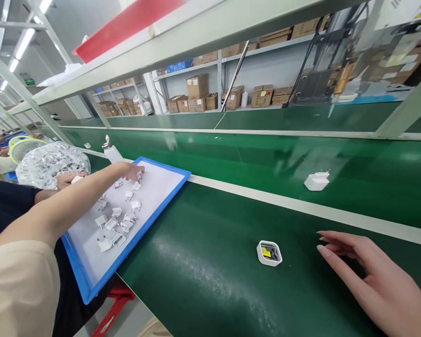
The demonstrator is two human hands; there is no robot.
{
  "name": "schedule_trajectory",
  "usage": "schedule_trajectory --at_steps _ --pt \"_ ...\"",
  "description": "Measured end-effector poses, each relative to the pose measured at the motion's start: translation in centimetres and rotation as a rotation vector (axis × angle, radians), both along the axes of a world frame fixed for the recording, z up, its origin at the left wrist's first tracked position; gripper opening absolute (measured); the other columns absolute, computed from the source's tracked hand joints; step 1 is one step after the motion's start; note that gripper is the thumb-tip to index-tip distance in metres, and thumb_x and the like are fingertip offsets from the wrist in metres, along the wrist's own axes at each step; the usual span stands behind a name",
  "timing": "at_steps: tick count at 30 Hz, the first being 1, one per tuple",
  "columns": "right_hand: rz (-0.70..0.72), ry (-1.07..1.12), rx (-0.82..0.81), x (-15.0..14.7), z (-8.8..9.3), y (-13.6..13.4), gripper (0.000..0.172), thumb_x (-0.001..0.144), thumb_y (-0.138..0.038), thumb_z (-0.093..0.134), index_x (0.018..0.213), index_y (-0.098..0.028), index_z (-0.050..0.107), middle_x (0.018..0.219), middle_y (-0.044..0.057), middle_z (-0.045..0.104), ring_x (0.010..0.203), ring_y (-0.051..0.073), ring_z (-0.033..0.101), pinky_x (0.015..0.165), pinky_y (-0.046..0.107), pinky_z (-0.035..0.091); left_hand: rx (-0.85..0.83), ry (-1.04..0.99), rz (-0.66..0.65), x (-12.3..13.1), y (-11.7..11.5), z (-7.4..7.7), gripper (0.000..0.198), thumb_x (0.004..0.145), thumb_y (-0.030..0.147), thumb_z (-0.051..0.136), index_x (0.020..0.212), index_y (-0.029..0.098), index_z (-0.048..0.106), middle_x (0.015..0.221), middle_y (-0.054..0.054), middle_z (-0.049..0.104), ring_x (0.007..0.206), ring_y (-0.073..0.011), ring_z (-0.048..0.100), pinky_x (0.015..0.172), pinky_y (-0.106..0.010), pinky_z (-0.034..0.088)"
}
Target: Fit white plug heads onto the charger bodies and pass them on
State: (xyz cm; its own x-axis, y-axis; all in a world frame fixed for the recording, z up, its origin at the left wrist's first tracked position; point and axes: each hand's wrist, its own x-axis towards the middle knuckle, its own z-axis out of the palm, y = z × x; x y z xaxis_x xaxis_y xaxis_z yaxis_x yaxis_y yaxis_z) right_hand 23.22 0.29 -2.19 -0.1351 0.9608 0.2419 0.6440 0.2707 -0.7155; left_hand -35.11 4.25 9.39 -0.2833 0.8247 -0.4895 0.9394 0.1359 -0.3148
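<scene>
My left arm stretches across to the blue-rimmed white tray [161, 187]. At its far end my left hand [130, 170] has its fingers bent down among small white plug pieces [135, 206] with metal prongs; whether it grips one I cannot tell. My right hand [366, 269] is open over the green bench, thumb and fingers apart, with nothing in it. Left of its fingertips sits a white charger housing [269, 253], its open top showing yellow and dark parts inside. Beyond that hand, a white plug charger [316, 181] lies with its prongs up on the brighter green strip.
A co-worker's hand [66, 179] is beside the tray at left, near a clear bag of white pieces [52, 164]. A white bottle [111, 150] with a metal top stands behind the tray. A red stool [114, 309] is below the bench edge. A shelf beam [182, 42] crosses overhead.
</scene>
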Motion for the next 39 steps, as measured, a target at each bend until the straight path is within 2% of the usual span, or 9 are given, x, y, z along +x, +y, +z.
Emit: schedule_trajectory --at_steps 4,8,11,14,19,22,26,31,39 --pt "0.014 0.000 0.047 0.0 -0.1 0.0 0.052 0.080 -0.078 0.062 0.104 -0.032 0.071 0.107 0.017 0.074 0.089 0.032 0.074 0.056 0.042 0.056 -0.004 -0.041 0.031 -0.8 0.4 -0.1 0.066 0.069 0.044 0.075 0.124 0.012 0.060 0.080 -0.009 0.071 0.076 -0.0242 0.069 0.075 -0.033 0.052" --pt "0.023 -0.022 0.095 -0.2 0.1 -0.5 0.045 0.089 -0.067 0.059 0.108 -0.027 0.068 0.105 0.014 0.072 0.088 0.028 0.072 0.068 0.041 0.058 0.105 -0.049 -0.133 3.8 3.9 1.9 0.060 0.075 0.040 0.068 0.126 0.013 0.058 0.101 -0.015 0.072 0.099 -0.0306 0.068 0.085 -0.035 0.049" --pt "0.060 -0.007 0.160 -0.5 0.4 -1.4 0.040 0.094 -0.058 0.059 0.115 -0.025 0.065 0.106 0.011 0.070 0.092 0.026 0.070 0.082 0.043 0.057 0.218 -0.200 -0.477 12.7 4.3 2.3 0.049 0.086 0.045 0.058 0.128 0.019 0.055 0.110 -0.010 0.071 0.105 -0.0275 0.066 0.086 -0.031 0.046" --pt "0.142 0.126 0.170 -1.1 0.9 -2.7 0.042 0.094 -0.052 0.063 0.126 -0.024 0.058 0.106 0.008 0.067 0.094 0.023 0.068 0.090 0.043 0.055 0.291 -0.528 -0.801 23.9 1.1 1.0 0.039 0.092 0.045 0.053 0.123 0.021 0.054 0.103 -0.005 0.072 0.093 -0.0230 0.069 0.073 -0.027 0.045" --pt "0.255 0.538 -0.073 -2.2 1.3 -4.2 0.044 0.093 -0.054 0.066 0.124 -0.025 0.054 0.090 0.002 0.068 0.066 0.017 0.065 0.060 0.032 0.055 0.248 -0.824 -0.933 36.6 -4.3 -2.3 0.036 0.096 0.041 0.057 0.124 0.019 0.049 0.105 -0.007 0.073 0.088 -0.0256 0.071 0.063 -0.029 0.043" --pt "0.097 0.641 -0.126 -2.0 1.5 -4.0 0.034 0.090 -0.047 0.072 0.110 -0.024 0.058 0.077 -0.002 0.066 0.057 0.012 0.060 0.051 0.026 0.048 0.191 -1.043 -0.929 37.5 -4.6 -3.8 0.056 0.096 0.045 0.061 0.139 0.019 0.036 0.125 -0.011 0.068 0.105 -0.0256 0.070 0.073 -0.029 0.049" --pt "-0.007 0.719 -0.108 -1.3 1.6 -3.1 0.034 0.087 -0.046 0.076 0.104 -0.023 0.057 0.071 -0.003 0.066 0.048 0.009 0.053 0.046 0.023 0.040 0.116 -0.992 -0.862 34.0 -4.1 -5.3 0.096 0.078 0.063 0.075 0.148 0.018 0.027 0.145 -0.020 0.051 0.132 -0.0347 0.053 0.097 -0.036 0.046" --pt "0.037 0.675 -0.150 -1.4 1.1 -2.9 0.033 0.085 -0.046 0.077 0.097 -0.022 0.059 0.066 -0.004 0.066 0.043 0.008 0.048 0.045 0.024 0.036 -0.089 -0.962 -0.731 32.3 -2.8 -7.4 0.061 0.085 0.053 0.064 0.131 0.020 0.042 0.131 -0.014 0.056 0.119 -0.0282 0.057 0.089 -0.033 0.047" --pt "-0.055 0.576 -0.146 0.2 1.2 -3.1 0.032 0.095 -0.051 0.064 0.105 -0.021 0.067 0.063 -0.005 0.052 0.051 0.010 0.044 0.051 0.027 0.036 0.169 -1.275 -0.763 39.1 -0.3 -10.5 0.055 0.079 0.046 0.071 0.119 0.018 0.046 0.121 -0.011 0.059 0.111 -0.0275 0.057 0.091 -0.038 0.047"
